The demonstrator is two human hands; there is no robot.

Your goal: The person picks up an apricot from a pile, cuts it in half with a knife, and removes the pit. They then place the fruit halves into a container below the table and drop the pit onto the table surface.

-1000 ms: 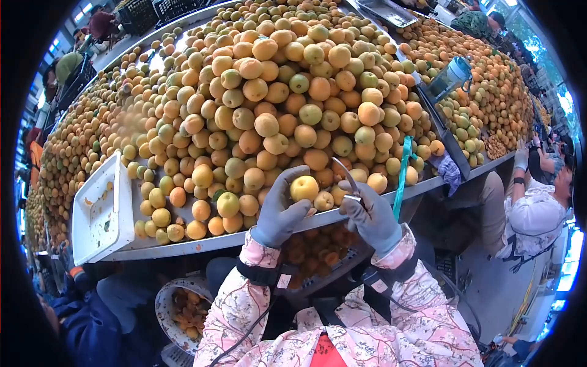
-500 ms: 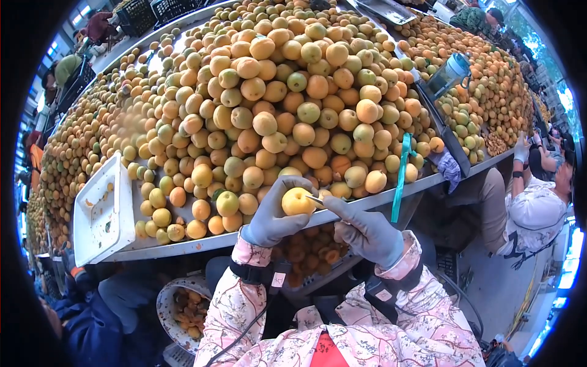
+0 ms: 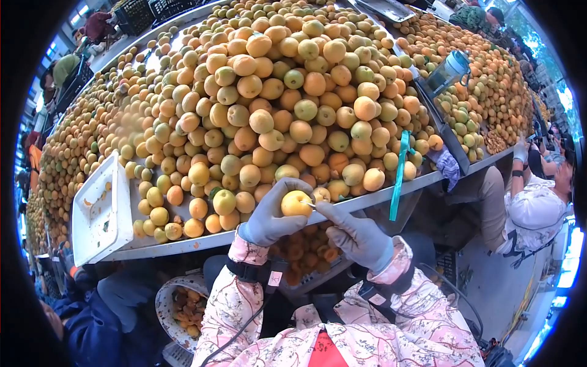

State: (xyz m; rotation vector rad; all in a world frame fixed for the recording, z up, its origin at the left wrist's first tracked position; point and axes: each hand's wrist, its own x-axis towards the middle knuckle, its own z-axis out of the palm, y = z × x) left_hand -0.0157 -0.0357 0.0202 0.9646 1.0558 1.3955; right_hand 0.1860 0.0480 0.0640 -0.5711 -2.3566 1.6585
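Observation:
My left hand (image 3: 274,214), in a grey glove, is closed around a yellow apricot (image 3: 296,203) just above the table's front edge. My right hand (image 3: 361,237), gloved too, pinches a small knife (image 3: 312,204); only a short bit of its metal shows, against the apricot's right side. Most of the knife is hidden by my fingers. Behind both hands rises a large heap of apricots (image 3: 306,110), orange to greenish. Below them, a container of opened apricots (image 3: 302,254) is partly covered by my wrists.
A white tray (image 3: 125,220) with scraps rests at the table's left front. A white bucket (image 3: 164,300) of apricot pieces stands lower left. A green strap (image 3: 400,177) hangs over the metal edge. To the right are a water bottle (image 3: 449,73) and a person in white (image 3: 535,208).
My right hand has shifted slightly left and down, and the knife's tip is now at a different angle against the apricot. My left hand keeps hold of the same apricot.

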